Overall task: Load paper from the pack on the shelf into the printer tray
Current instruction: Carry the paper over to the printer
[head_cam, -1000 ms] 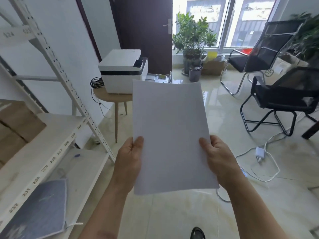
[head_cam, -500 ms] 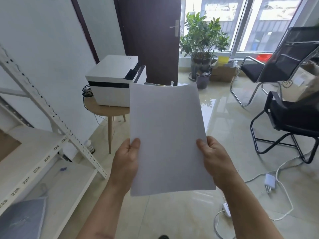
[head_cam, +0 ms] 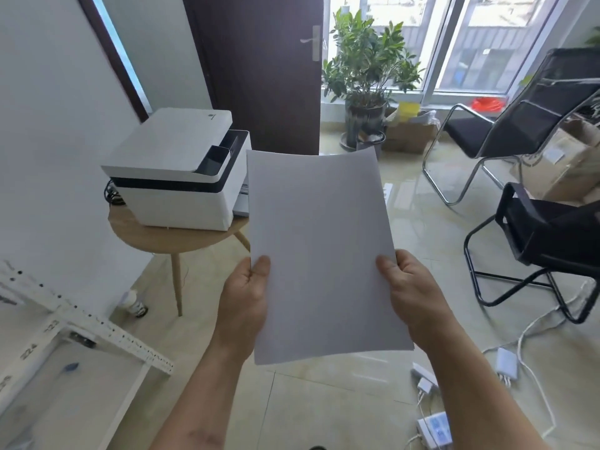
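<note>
I hold a white stack of paper upright in front of me with both hands. My left hand grips its left edge and my right hand grips its right edge, thumbs on the front. The white printer sits on a small round wooden table ahead to the left, against the wall. The paper hides the printer's right front side; a bit of tray shows beside it. The paper pack is out of view.
The white metal shelf fills the lower left. Two black chairs stand at right. White cables and chargers lie on the tiled floor at lower right. A potted plant, cardboard boxes and a dark door are beyond.
I have moved forward toward the printer, which now looks larger and closer. The shelf has slid back to the lower left. Both hands keep the same grip on the paper.
</note>
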